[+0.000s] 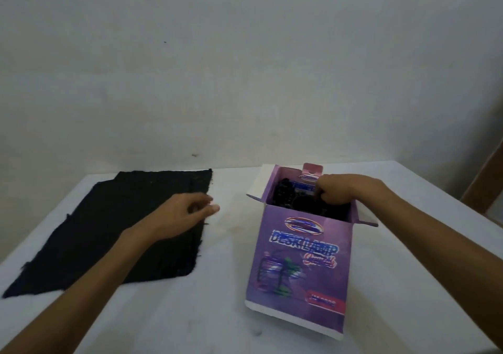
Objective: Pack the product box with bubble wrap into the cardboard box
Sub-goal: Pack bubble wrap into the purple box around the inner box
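Observation:
A purple desk lamp box (302, 261) stands upright on the white table (190, 313), right of centre, its top flaps open. Dark contents (288, 198) fill its opening. My right hand (337, 190) reaches into the open top, fingers curled around something dark inside; what it grips is hidden. A flat black sheet (103, 231) lies on the table at the left. My left hand (185, 212) hovers over the sheet's right edge, fingers loosely apart and holding nothing.
A plain white wall (245, 67) rises behind the table. A brown wooden piece (487, 179) shows at the far right edge. Bare table surface lies between the sheet and the box and in front of both.

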Available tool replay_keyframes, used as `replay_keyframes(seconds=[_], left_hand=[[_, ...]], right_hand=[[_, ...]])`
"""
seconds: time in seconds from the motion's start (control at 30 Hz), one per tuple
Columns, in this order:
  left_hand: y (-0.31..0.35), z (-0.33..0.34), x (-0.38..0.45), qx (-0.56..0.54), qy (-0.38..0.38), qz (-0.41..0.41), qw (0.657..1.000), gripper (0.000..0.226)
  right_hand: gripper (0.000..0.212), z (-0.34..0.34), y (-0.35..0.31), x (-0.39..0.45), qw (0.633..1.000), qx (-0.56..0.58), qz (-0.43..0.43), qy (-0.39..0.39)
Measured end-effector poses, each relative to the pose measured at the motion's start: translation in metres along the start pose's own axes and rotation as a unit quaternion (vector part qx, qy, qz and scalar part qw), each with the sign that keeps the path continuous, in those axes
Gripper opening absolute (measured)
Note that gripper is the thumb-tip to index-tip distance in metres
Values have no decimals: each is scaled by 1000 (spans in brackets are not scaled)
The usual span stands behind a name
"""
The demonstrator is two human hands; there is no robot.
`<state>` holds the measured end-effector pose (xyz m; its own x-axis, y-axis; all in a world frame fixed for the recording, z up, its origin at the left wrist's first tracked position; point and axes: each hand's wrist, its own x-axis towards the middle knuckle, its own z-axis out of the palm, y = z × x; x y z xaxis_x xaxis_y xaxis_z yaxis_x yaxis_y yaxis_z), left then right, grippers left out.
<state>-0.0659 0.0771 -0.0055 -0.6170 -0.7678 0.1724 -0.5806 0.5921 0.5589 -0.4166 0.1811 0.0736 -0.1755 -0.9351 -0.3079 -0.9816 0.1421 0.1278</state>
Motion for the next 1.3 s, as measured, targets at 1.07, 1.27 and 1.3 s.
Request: replay_keyframes(seconds=[1.07,1.27,1.3], left_hand=[[46,-107,-134,145,358,100,917,14],[59,-152,-128,154,437,145,874,11],[48,-151,-125,167,424,137,880,12]], right_hand=[[91,11,-259,-51,826,278,-370,322],[28,21,-254,-46,811,346,-335,333],[13,25,-252,-44,804,364,-334,330]])
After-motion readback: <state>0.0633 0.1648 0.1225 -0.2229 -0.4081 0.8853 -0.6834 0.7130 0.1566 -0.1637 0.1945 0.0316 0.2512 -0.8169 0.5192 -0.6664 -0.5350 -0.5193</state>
